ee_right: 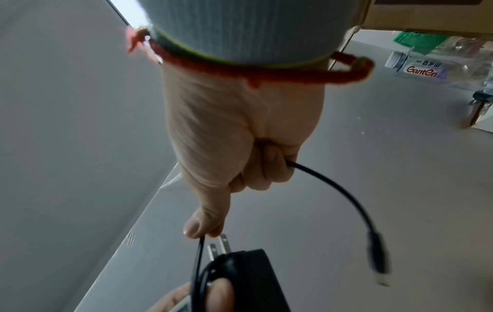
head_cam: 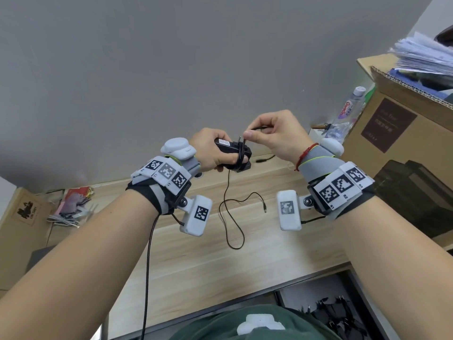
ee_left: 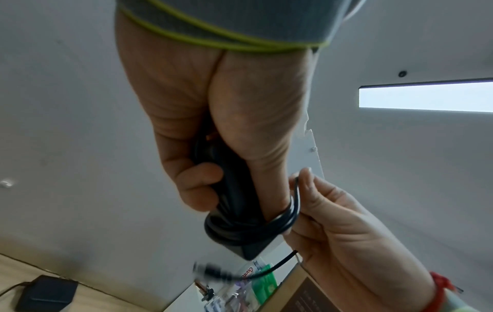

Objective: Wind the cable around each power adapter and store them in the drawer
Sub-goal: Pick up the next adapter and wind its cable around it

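My left hand [head_cam: 210, 153] grips a black power adapter [head_cam: 225, 147] above the wooden table [head_cam: 196, 271]. Thin black cable [head_cam: 241, 153] is wrapped in a few turns round the adapter's body [ee_left: 234, 190]. My right hand [head_cam: 272, 133] pinches this cable just above the wraps, and its barrel plug end [ee_right: 376, 261] hangs free from the fist [ee_right: 234, 137]. The adapter's metal prongs [ee_right: 221, 246] point toward the right thumb. A second adapter [ee_left: 45, 293] lies on the table, and a loose cable [head_cam: 232, 217] trails in a loop. The open drawer [head_cam: 331, 315] at bottom right holds several black adapters.
A large cardboard box [head_cam: 392, 133] with a paper stack [head_cam: 421, 55] stands at the right, a water bottle [head_cam: 348, 111] beside it. Dark boxes [head_cam: 416, 192] sit at the table's right end. Another cardboard box [head_cam: 24, 217] and clutter [head_cam: 73, 202] lie on the left.
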